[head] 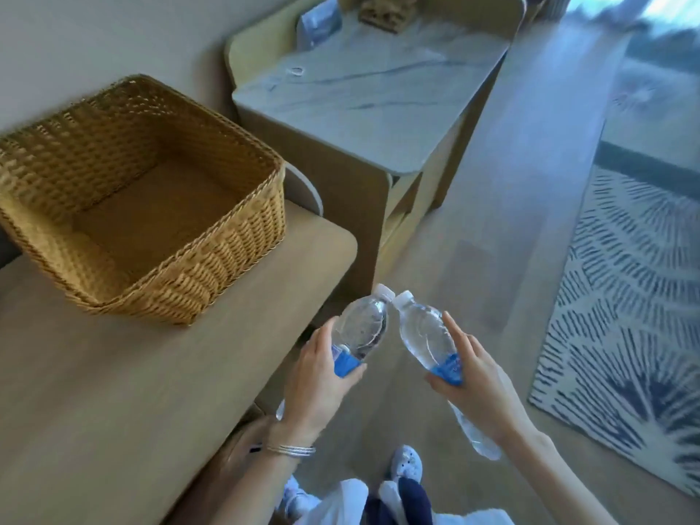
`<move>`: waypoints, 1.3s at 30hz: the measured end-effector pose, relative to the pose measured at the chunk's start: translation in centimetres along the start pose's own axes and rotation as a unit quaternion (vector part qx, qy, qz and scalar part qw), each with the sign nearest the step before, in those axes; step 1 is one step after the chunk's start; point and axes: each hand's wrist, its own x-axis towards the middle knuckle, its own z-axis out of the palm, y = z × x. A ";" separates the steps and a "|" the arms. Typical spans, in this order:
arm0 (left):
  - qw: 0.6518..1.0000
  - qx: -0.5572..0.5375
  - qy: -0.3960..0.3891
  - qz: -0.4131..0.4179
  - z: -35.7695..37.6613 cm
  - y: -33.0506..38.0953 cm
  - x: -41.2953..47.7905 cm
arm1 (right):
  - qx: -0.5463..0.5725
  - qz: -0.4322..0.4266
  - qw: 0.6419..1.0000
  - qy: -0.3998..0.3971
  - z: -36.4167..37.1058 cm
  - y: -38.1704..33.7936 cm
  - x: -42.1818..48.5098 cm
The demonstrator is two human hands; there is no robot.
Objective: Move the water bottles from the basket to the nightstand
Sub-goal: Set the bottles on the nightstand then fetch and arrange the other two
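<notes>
A woven wicker basket (pixel 235 236) stands on a wooden table at the left, and nothing shows inside it. My left hand (pixel 316 380) grips a clear water bottle (pixel 365 327) with a blue label and white cap. My right hand (pixel 479 380) grips a second clear bottle (pixel 422 333) round its blue label. The two caps nearly touch above the floor, to the right of the table. The marble-topped nightstand (pixel 360 115) stands farther ahead against the wall.
The wooden table (pixel 113 392) fills the lower left. A blue packet (pixel 320 18) and a wooden ornament (pixel 386 11) sit at the nightstand's back. A patterned rug (pixel 625 297) lies on the wooden floor (pixel 492 221) at the right. My shoes (pixel 407 462) show below.
</notes>
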 end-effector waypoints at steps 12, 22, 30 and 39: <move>0.975 -0.032 -0.126 0.179 13.2 16.7 2.6 | 0.019 0.126 0.988 0.091 -10.7 14.9 -4.9; 0.959 -0.032 -0.190 0.210 19.5 23.0 8.8 | 0.111 0.210 0.957 0.169 -13.9 20.3 -3.1; 0.938 -0.011 -0.208 0.278 25.1 30.7 20.1 | 0.169 0.278 0.925 0.198 -18.8 26.5 6.7; 0.925 -0.072 -0.209 0.308 29.2 40.4 31.9 | 0.145 0.294 0.905 0.272 -27.8 32.4 16.5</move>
